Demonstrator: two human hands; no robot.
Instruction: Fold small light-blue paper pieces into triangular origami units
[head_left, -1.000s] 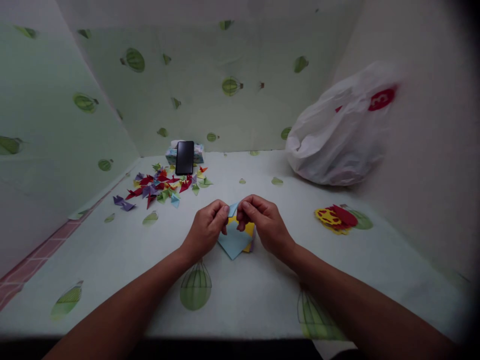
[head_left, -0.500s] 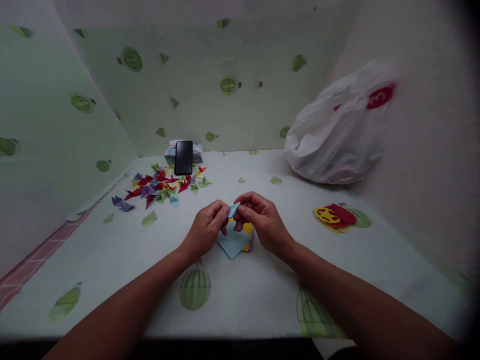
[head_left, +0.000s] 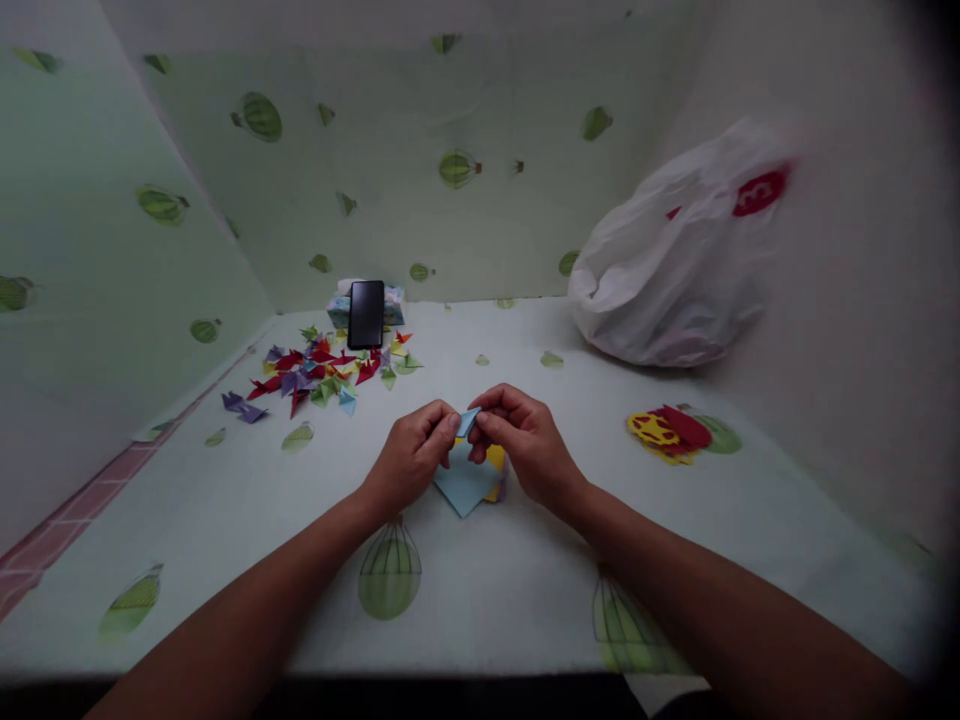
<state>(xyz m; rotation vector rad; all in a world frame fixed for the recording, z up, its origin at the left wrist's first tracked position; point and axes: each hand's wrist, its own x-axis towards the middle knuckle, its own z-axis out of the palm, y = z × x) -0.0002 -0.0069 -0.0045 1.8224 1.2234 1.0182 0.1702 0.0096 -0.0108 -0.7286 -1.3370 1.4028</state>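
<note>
Between my two hands is a small folded piece of light blue paper (head_left: 467, 421). My left hand (head_left: 417, 450) pinches its left side with thumb and fingers. At its right tip, the thumb and fingertips of my right hand (head_left: 525, 435) close on the paper. Just below the hands, a stack of square paper sheets lies on the table, a light blue sheet (head_left: 465, 485) on top. Yellow and purple sheets stick out at its right side. My fingers hide the upper part of the stack.
A pile of colourful folded paper cranes (head_left: 322, 370) lies at the back left. Behind it a black phone (head_left: 366, 314) leans on a tissue box (head_left: 394, 306). A white plastic bag (head_left: 667, 270) stands at the back right, with red and yellow cut-out pieces (head_left: 671, 433) nearer me.
Both hands keep their grip on the folded blue paper in nearly the same place. The view has shifted very slightly; nothing else has visibly moved.
</note>
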